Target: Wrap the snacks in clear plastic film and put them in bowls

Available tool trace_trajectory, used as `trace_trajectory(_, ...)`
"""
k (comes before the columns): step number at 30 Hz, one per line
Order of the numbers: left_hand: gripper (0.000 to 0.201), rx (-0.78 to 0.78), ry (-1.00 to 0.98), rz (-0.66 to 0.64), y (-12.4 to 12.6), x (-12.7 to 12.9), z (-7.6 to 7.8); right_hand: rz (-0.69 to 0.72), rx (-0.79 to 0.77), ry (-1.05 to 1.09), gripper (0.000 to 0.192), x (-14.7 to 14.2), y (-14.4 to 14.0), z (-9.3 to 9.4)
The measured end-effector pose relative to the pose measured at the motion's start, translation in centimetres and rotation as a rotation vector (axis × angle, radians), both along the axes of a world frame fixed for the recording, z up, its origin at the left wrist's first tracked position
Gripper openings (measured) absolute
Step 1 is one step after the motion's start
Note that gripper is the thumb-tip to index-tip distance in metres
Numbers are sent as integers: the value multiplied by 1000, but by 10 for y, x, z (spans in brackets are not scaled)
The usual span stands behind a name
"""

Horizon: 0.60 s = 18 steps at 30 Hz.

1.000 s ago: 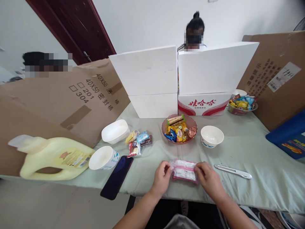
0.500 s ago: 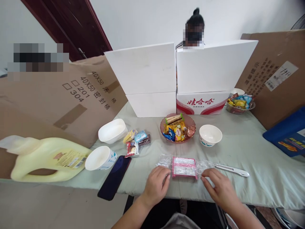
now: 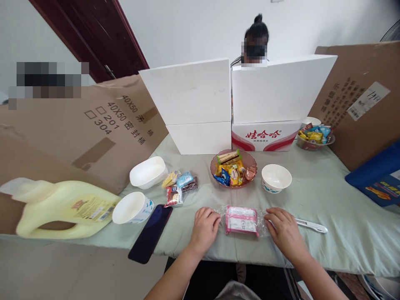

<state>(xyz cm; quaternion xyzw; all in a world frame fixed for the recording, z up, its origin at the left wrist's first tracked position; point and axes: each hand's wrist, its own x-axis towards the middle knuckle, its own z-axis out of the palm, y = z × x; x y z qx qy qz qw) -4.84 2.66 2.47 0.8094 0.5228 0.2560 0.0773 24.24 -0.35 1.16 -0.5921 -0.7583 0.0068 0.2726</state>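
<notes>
A flat pink-and-white packet (image 3: pixel 242 220) lies near the table's front edge, with crinkled clear plastic wrap (image 3: pixel 222 216) spreading out on both sides. My left hand (image 3: pixel 204 229) is at the left end of the wrap, its fingers bent together and closed on the film. At the opposite end, my right hand (image 3: pixel 286 233) has curled fingers pressed on the wrap, with the thumb tucked below. Just beyond the right fingers lies a white utility knife (image 3: pixel 312 226), its front part hidden by the hand.
A pink glass bowl of snacks (image 3: pixel 233 168) and a white bowl (image 3: pixel 276 178) stand behind the packet. To the left are a phone (image 3: pixel 150 233), wrapped snacks (image 3: pixel 179 187), two white bowls and a yellow jug (image 3: pixel 67 208). White boxes (image 3: pixel 200 96) screen a person opposite.
Both hands have moved slightly forward, over the ends of the wrap, covering more of the film and the knife's tip. The packet stays almost in place.
</notes>
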Motion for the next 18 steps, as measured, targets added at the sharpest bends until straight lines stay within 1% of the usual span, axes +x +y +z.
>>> trace_trajectory(2, 18, 33, -82, -18, -1, -4, 5, -48, 68, 70, 20, 4, 2, 9)
trace_trajectory(4, 18, 78, -156, -20, -5, -10, 8, -67, 161, 167, 16, 4, 0, 20)
trace_trajectory(5, 18, 103, -190, -19, -7, -12, 10, -45, 189, 213, 13, 2, -3, 25)
trace_trajectory(6, 17, 125, -224, -23, -10, -14, 11, 7, 195, 249, 11, -2, -6, 30)
trace_trajectory(8, 16, 148, -282, -52, -14, -14, 13, 154, 136, 269, 13, -13, -11, 36)
trace_trajectory(10, 18, 141, -276, -112, -16, -9, 14, 248, 52, 222, 19, -25, -11, 34)
trace_trajectory(11, 22, 128, -239, -144, -16, -5, 13, 253, 20, 183, 25, -31, -9, 30)
trace_trajectory(13, 37, 93, -127, -194, -12, 4, 11, 207, -18, 105, 38, -40, -2, 19)
trace_trajectory(14, 43, 74, -73, -204, -11, 8, 10, 185, -32, 75, 41, -42, 1, 13)
trace_trajectory(15, 44, 57, -32, -203, -9, 11, 8, 175, -52, 52, 40, -43, 3, 8)
trace_trajectory(17, 31, 33, -5, -183, -10, 14, 7, 176, -104, 23, 32, -43, 2, 4)
trace_trajectory(18, 23, 21, -8, -178, -12, 14, 7, 185, -138, 15, 28, -41, -2, 6)
